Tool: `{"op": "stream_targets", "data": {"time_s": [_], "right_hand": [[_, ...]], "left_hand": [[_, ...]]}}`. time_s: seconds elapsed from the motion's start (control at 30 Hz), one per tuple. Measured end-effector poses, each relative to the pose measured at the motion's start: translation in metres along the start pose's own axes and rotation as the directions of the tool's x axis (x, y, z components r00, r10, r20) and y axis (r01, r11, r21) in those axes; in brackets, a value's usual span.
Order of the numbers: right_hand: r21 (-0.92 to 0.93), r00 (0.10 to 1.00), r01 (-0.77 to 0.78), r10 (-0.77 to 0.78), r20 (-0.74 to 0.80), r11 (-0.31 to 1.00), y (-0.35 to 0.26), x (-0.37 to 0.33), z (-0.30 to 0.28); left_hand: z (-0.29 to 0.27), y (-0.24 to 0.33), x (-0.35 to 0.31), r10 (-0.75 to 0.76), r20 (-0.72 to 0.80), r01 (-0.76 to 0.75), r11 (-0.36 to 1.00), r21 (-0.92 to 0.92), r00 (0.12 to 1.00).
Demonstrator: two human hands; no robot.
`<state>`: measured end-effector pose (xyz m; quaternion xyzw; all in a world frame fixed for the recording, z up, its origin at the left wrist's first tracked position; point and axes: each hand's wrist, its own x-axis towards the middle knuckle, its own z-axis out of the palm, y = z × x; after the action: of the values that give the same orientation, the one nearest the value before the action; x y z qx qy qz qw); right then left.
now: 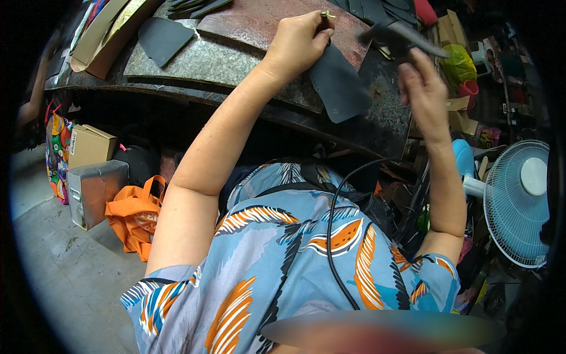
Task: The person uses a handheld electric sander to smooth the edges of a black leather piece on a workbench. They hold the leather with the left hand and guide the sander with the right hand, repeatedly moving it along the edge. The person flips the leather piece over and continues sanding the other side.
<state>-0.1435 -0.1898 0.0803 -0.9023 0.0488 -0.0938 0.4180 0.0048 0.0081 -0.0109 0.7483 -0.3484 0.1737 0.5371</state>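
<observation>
My left hand (299, 44) is closed around a short upright rod that looks like a hand punch (324, 14), its yellowish top showing above the fingers. Under that hand lies a flat dark grey cut piece (339, 85), which extends toward me to the bench's near edge. To the right, my right hand (425, 88) is raised and smeared by motion, its fingers curled round a hammer (398, 40). The hammer's dark head is blurred and stands apart from the punch. Where the punch's lower end meets the work is hidden by my left hand.
Stone-like slabs (177, 62) cover the workbench. Another dark cut piece (165, 41) lies at left, beside a cardboard box (109, 35); stacked dark pieces (197, 6) lie at the back. A fan (519, 203) stands right, an orange bag (137, 212) on the floor left.
</observation>
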Motion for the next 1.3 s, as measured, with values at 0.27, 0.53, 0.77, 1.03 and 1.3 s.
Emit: {"op": "stream_targets", "data": {"time_s": [0.27, 0.53, 0.77, 1.03, 1.3], "right_hand": [[-0.098, 0.965, 0.256, -0.260, -0.037, 0.962, -0.004, 0.007, 0.011], [-0.380, 0.998, 0.005, 0.020, 0.061, 0.925, 0.036, -0.005, 0.016], [-0.196, 1.000, 0.003, 0.003, 0.031, 0.981, 0.012, -0.001, 0.015], [-0.009, 0.917, 0.373, -0.370, -0.148, 0.928, -0.023, 0.008, -0.004], [-0.181, 0.995, 0.099, -0.101, 0.000, 0.978, 0.013, -0.003, -0.001]], "left_hand": [[0.008, 0.017, -0.004, 0.210, 0.080, -0.223, 0.946, 0.236, 0.975], [0.003, -0.001, -0.003, -0.355, 0.047, 0.354, 0.895, -0.272, 0.934], [0.001, 0.001, -0.002, -0.139, 0.008, 0.139, 0.989, -0.043, 0.990], [0.002, 0.015, 0.002, 0.157, 0.157, -0.183, 0.969, 0.167, 0.975], [-0.004, 0.010, -0.006, 0.113, -0.027, -0.109, 0.985, 0.133, 0.993]]}}
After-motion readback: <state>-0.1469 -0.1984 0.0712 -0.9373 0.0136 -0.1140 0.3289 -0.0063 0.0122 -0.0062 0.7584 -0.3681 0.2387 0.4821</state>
